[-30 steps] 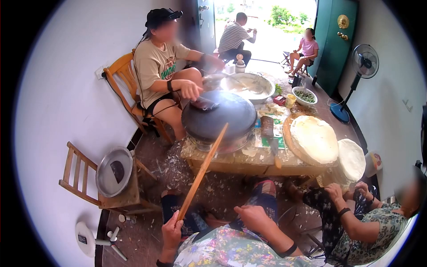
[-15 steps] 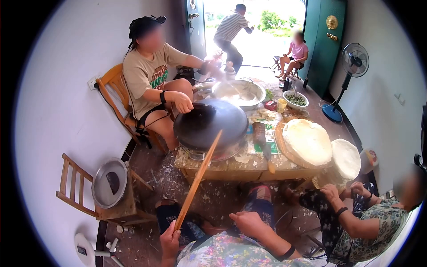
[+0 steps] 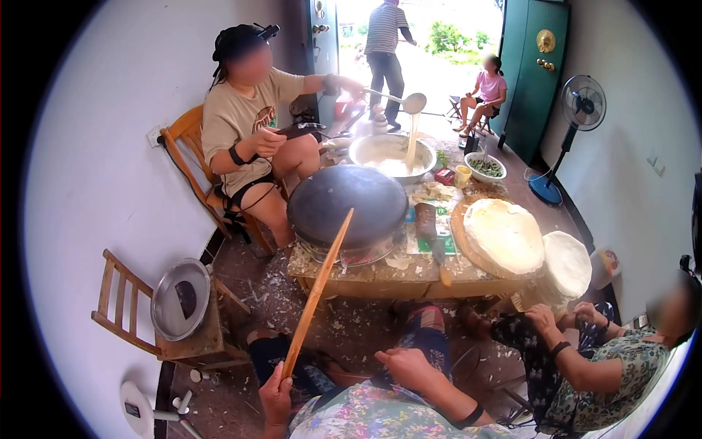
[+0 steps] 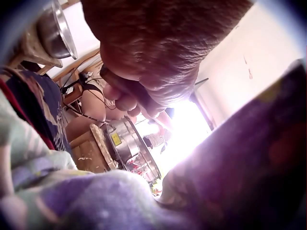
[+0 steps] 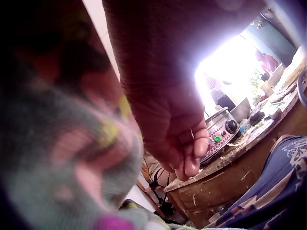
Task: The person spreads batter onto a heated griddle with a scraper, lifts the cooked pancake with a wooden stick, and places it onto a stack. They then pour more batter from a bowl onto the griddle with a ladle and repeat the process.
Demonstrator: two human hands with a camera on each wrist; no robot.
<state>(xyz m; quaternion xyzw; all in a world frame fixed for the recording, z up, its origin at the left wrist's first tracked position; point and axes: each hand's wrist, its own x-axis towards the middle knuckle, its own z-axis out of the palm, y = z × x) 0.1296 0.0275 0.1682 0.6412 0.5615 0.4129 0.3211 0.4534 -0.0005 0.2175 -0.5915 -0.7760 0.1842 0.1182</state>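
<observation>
My left hand [image 3: 276, 395] grips the lower end of a long, tapered wooden stick [image 3: 316, 293]. The stick slants upward, and its pointed tip overlaps the front of a round black griddle [image 3: 344, 197] in the head view. My right hand [image 3: 411, 368] is idle over my lap near the knee, fingers loosely curled with nothing in them, as the right wrist view shows too. Across the griddle, a seated person holds a dark scraper [image 3: 301, 130] in one hand. That person's other hand raises a ladle [image 3: 414, 103], from which batter [image 3: 413, 135] runs into a wide bowl [image 3: 358, 155].
On the table [image 3: 351, 285] lie a broad-bladed knife [image 3: 431, 233] and a board with stacked thin pancakes [image 3: 503, 234]. Another pale stack [image 3: 567, 263] stands beside it. A metal basin [image 3: 164, 311] rests on a chair at left. Someone sits close at my right.
The seated person has lifted the scraper off the griddle and raised the ladle out of the bowl. In the doorway, another person has stood up. My stick's tip has shifted slightly left.
</observation>
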